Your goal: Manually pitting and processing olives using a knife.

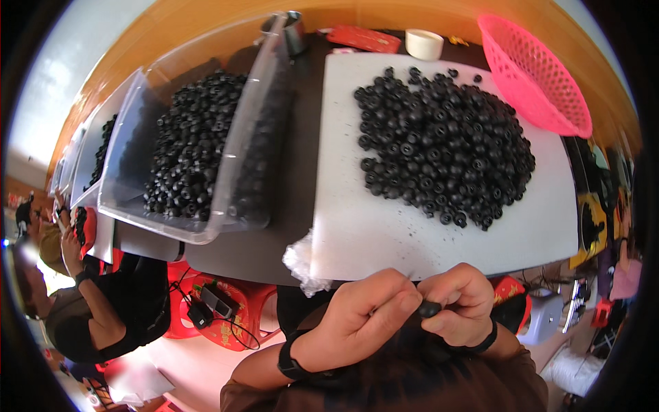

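Close to my chest, just past the near edge of the white board, both hands work side by side. My right hand is closed, its fingertips pinching a small round black bead-like piece. Next to it, my left hand is closed in a pinch; a sliver of something thin and grey shows near its fingers, too small to name. On the board lies a big heap of black bead-like pieces, several with a visible hole. Dark specks dot the board in front of the heap.
Left of the board stands a clear plastic bin of similar black pieces. A pink mesh basket, white cup, red packet and metal can sit behind. Crumpled plastic hangs at the edge. A co-worker sits left.
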Demonstrator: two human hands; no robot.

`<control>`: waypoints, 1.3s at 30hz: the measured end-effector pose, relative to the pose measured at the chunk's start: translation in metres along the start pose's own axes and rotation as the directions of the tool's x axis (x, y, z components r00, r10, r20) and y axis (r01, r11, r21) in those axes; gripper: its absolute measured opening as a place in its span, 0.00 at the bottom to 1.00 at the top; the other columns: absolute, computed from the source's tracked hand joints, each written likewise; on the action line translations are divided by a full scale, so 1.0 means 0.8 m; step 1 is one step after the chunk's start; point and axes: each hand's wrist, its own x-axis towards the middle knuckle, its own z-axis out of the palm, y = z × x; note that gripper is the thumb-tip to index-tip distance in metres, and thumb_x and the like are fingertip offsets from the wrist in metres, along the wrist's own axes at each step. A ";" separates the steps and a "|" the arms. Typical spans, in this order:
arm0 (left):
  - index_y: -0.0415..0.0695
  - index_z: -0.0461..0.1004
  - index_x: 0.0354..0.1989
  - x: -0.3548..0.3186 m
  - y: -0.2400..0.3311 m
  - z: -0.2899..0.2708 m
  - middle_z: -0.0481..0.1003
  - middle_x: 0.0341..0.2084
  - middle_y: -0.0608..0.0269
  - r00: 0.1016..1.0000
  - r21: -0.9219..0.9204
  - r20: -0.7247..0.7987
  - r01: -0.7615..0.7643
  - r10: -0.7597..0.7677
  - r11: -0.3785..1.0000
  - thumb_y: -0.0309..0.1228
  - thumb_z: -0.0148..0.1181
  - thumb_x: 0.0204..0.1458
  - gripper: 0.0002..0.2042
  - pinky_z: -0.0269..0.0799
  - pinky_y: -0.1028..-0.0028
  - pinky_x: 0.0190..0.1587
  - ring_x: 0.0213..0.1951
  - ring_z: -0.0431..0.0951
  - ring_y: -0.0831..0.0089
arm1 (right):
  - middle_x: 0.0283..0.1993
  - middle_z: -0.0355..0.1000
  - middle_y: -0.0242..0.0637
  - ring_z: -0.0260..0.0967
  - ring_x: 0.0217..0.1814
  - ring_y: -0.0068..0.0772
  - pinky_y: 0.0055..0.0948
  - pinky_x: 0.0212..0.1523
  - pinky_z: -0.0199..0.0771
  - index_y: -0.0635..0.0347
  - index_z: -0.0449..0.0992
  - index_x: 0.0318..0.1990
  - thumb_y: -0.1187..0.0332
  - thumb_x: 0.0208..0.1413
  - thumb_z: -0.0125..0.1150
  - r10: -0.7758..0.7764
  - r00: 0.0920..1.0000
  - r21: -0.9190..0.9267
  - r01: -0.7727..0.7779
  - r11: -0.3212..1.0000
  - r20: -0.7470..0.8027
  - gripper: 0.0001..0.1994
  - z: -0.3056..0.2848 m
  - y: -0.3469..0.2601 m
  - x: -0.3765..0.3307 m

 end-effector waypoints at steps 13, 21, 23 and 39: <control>0.39 0.65 0.30 -0.036 0.004 -0.007 0.64 0.18 0.68 0.834 -0.377 -0.549 -0.191 -0.053 0.906 0.27 0.46 0.55 0.05 0.55 0.82 0.20 0.18 0.58 0.84 | 0.19 0.64 0.37 0.63 0.20 0.28 0.27 0.23 0.63 0.67 0.64 0.36 0.74 0.46 0.58 -0.030 0.982 -0.339 0.094 0.936 0.188 0.12 0.140 -0.020 0.244; 0.36 0.64 0.33 -0.055 -0.013 -0.038 0.63 0.17 0.65 0.844 -0.435 -0.533 -0.341 0.068 0.833 0.25 0.44 0.56 0.05 0.53 0.80 0.19 0.16 0.56 0.82 | 0.25 0.62 0.22 0.56 0.25 0.09 0.12 0.25 0.56 0.62 0.64 0.40 0.74 0.51 0.57 0.054 0.993 -0.438 -0.001 0.899 0.109 0.10 0.093 -0.035 0.205; 0.41 0.60 0.26 -0.045 -0.005 -0.036 0.56 0.11 0.66 0.813 -0.317 -0.581 -0.264 0.034 0.911 0.36 0.47 0.56 0.12 0.48 0.78 0.14 0.12 0.53 0.79 | 0.25 0.63 0.22 0.56 0.25 0.08 0.12 0.24 0.56 0.62 0.66 0.37 0.73 0.51 0.57 0.097 0.995 -0.438 -0.092 0.894 -0.012 0.07 0.059 -0.035 0.174; 0.40 0.61 0.28 -0.021 -0.017 -0.001 0.56 0.12 0.66 0.935 -0.292 -0.354 -0.100 -0.011 0.951 0.33 0.46 0.57 0.10 0.49 0.79 0.15 0.12 0.52 0.81 | 0.23 0.66 0.36 0.67 0.24 0.38 0.33 0.22 0.66 0.57 0.68 0.29 0.66 0.46 0.58 -0.197 0.980 -0.995 -0.043 -0.089 -0.025 0.07 -0.047 0.003 0.069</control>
